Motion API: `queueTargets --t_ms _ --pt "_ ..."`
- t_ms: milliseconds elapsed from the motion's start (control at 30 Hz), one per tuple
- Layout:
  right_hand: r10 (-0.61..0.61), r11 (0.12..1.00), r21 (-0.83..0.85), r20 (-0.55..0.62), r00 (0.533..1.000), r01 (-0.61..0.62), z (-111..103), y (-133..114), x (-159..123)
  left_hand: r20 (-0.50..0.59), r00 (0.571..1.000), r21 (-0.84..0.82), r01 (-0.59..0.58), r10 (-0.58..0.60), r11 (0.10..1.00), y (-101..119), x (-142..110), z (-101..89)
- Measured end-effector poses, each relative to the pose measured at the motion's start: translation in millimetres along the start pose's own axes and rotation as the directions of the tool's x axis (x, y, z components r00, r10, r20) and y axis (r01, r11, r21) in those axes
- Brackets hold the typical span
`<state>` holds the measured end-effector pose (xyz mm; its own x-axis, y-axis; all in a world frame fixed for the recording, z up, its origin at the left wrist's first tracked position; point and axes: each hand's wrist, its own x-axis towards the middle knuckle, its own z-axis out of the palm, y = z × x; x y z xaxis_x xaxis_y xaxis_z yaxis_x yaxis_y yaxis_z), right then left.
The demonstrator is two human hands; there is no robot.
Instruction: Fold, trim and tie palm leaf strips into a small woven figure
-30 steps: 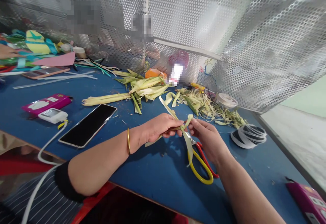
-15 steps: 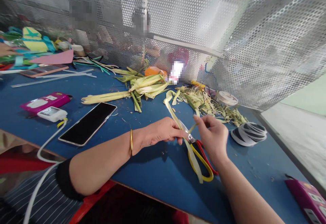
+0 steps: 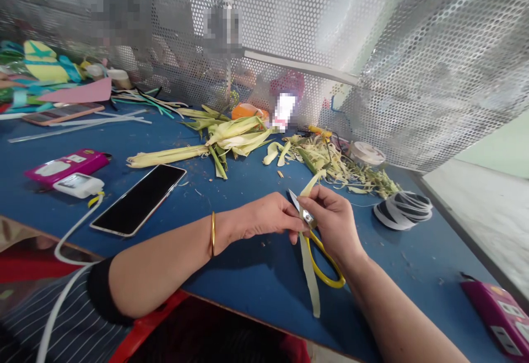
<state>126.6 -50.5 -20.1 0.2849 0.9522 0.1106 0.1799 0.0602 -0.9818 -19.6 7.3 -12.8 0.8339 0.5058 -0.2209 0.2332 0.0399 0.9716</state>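
My left hand (image 3: 285, 217), with a gold bangle on its wrist, is closed in a pinch on a pale corn husk strip (image 3: 309, 280). The strip's lower end hangs toward the table's front edge. Close against it, my right hand (image 3: 333, 217) pinches the upper part of a husk piece (image 3: 313, 183); whether both are one strip I cannot tell. Under the hands are scissors (image 3: 330, 280) with yellow handles, blades pointing away to the left. The fingers partly cover them, and the red handle is hidden.
A husk bundle (image 3: 237, 134) and a heap of shredded husk (image 3: 336, 162) lie further back. Around are a black phone (image 3: 138, 200), a pink device (image 3: 68, 167) with a white cable, a wound spool (image 3: 401, 210) and a purple device (image 3: 498, 313). A perforated sheet (image 3: 297, 27) screens the back.
My right hand has moved left and closer to my left hand. The strip's upper end has left the left side, and its lower end hangs further down. The scissors' red handle is now covered.
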Motion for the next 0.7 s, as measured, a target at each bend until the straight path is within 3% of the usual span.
queueTargets --t_ms 133,200,300,367,400,467,533,700 --pt "-0.017 0.998 -0.060 -0.044 0.999 0.015 -1.3 1.7 2.8 -0.004 1.000 -0.041 0.018 -0.019 0.999 0.7 -0.3 0.1" --pt "-0.104 0.981 -0.176 -0.115 0.988 0.083 -6.3 -1.5 5.9 -0.034 0.999 -0.112 0.024 -0.028 0.993 1.8 0.2 -1.0" --pt "-0.397 0.863 -0.416 -0.212 0.893 0.285 -15.2 -10.4 6.4 -0.128 0.990 -0.304 0.016 -0.058 0.952 5.9 1.3 -5.6" --pt "-0.535 0.759 -0.525 -0.167 0.828 0.385 -16.9 -15.5 1.7 -0.185 0.980 -0.438 -0.019 -0.069 0.899 9.2 2.2 -10.0" --pt "-0.557 0.724 -0.551 -0.111 0.823 0.416 -15.8 -16.7 -1.8 -0.211 0.975 -0.485 -0.049 -0.063 0.873 10.5 2.6 -12.1" --pt "-0.501 0.707 -0.562 0.031 0.865 0.430 -9.9 -15.5 -8.5 -0.267 0.963 -0.537 -0.116 -0.038 0.836 11.7 3.8 -15.4" --pt "-0.364 0.740 -0.566 0.117 0.924 0.363 -1.9 -10.1 -12.6 -0.319 0.948 -0.555 -0.169 -0.020 0.815 10.8 5.1 -16.4" --pt "-0.162 0.851 -0.503 0.025 0.986 0.153 11.7 5.5 -10.1 -0.364 0.931 -0.548 -0.213 -0.001 0.809 6.8 7.5 -10.2"
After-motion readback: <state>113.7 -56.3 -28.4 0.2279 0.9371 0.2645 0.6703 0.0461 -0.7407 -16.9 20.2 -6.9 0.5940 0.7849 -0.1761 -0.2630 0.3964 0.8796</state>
